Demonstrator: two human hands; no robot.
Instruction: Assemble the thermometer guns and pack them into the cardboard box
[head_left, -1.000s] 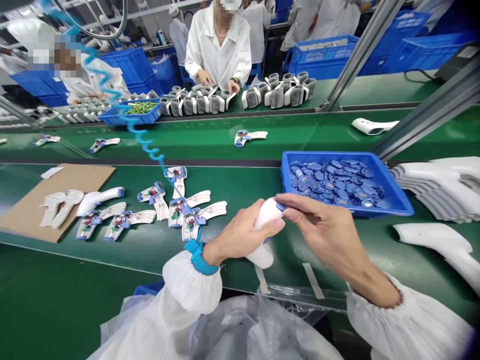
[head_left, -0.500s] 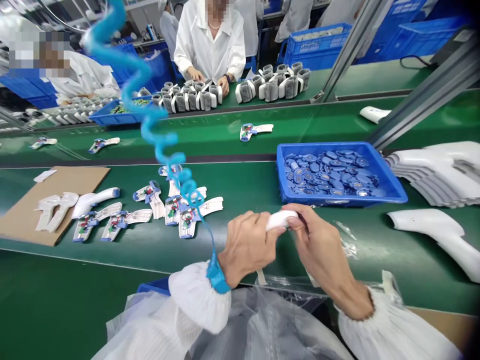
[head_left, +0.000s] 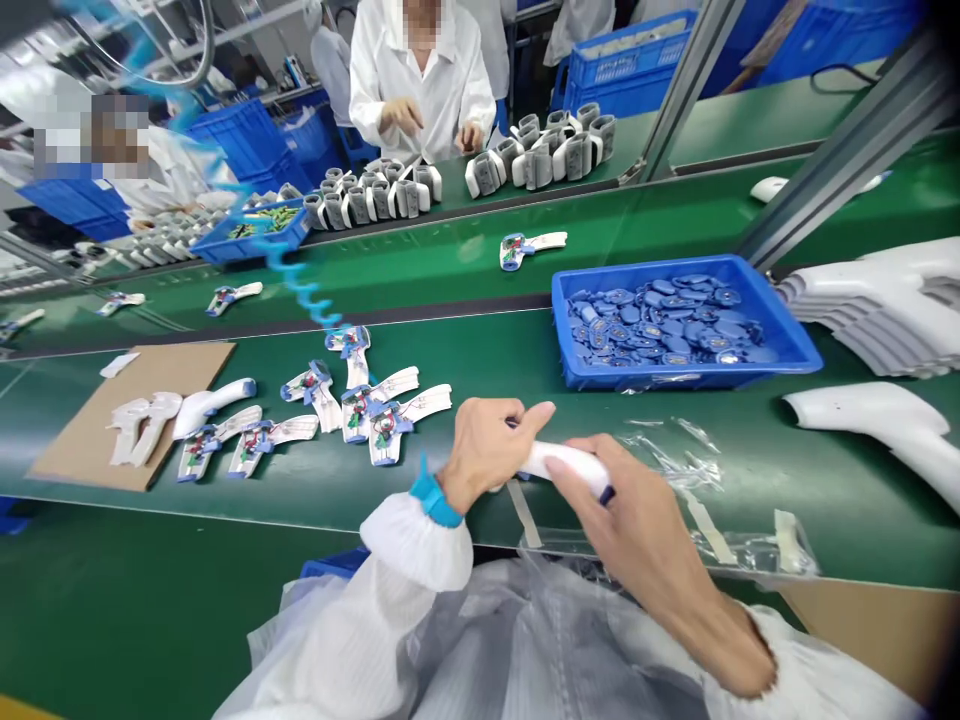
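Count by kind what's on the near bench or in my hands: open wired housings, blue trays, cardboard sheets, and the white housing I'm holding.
Open wired housings: 6
Blue tray: 1
Cardboard sheet: 1
White housing in hand: 1
Total: 9

At the far bench point(head_left: 720, 148), a person point(head_left: 420, 75) in white works behind clustered grey-and-white parts point(head_left: 409, 198); leftward sits a tray point(head_left: 294, 238) of green pieces point(head_left: 279, 217). Blue crates point(head_left: 626, 78) stand far right.
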